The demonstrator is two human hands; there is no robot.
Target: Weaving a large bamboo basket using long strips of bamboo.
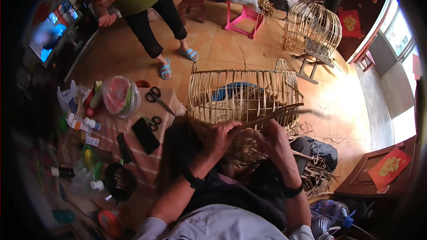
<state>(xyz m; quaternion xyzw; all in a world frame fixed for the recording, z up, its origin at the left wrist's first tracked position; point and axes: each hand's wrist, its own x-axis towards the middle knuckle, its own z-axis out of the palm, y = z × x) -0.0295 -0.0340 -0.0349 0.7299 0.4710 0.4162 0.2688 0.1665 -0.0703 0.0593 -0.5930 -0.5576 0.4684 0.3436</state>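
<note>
Pale openwork cane basket (pixel 222 109) sits past the reddish cloth-covered worktop's (pixel 113 126) right edge; my left hand (pixel 221 137) clasps long brown strips (pixel 280 111), my right hand (pixel 272 138) curls nearby, grip unclear. I'd judge this weaving, calling next for steady tension.

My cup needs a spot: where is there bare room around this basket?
The tiled floor is mostly open between the pink stool and the woven basket. On the table, a smaller bare patch lies between the plastic-wrapped bundle and the black phone. Crowded: the table's left side, with bottles, and the floor by the right knee, heaped with loose straw.
</note>
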